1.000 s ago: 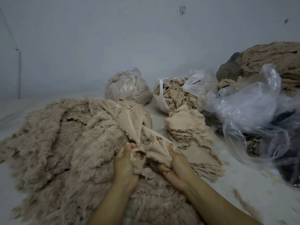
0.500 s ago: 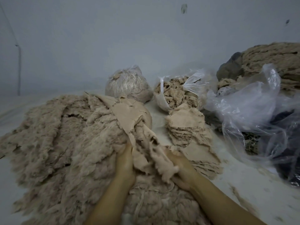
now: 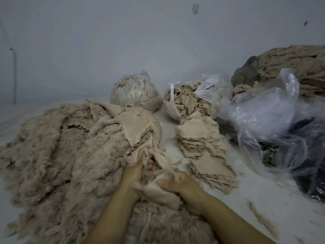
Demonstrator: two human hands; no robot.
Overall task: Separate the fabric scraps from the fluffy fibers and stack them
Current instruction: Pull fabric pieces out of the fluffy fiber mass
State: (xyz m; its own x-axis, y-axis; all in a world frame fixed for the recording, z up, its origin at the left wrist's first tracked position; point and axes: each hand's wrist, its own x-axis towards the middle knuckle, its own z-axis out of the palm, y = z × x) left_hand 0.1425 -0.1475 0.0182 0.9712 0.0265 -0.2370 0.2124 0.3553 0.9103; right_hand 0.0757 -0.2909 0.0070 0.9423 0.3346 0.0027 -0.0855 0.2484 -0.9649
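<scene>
A big heap of beige fluffy fibers [image 3: 52, 155] fills the left half of the view. Over its right side lies a long smooth beige fabric scrap [image 3: 139, 127]. My left hand [image 3: 135, 169] grips this scrap where it bunches, fingers curled into the folds. Nearer to me, my right hand [image 3: 182, 187] holds the scrap's lower end, thumb pressed on the cloth. To the right of my hands stand two stacks of flat scraps, a taller one [image 3: 198, 138] and a lower one [image 3: 212, 171].
At the back sit a tied plastic bag of fibers [image 3: 135, 92] and an open one [image 3: 186, 101]. Crumpled clear plastic [image 3: 267, 117] and a dark bag [image 3: 313, 164] crowd the right, with a fiber bundle [image 3: 295, 67] behind. Loose fluff dots the white surface [image 3: 255, 199].
Both hands have shifted their hold on the scrap: the left hand moved up into the folds, the right hand pulled the lower end toward me and bunched it.
</scene>
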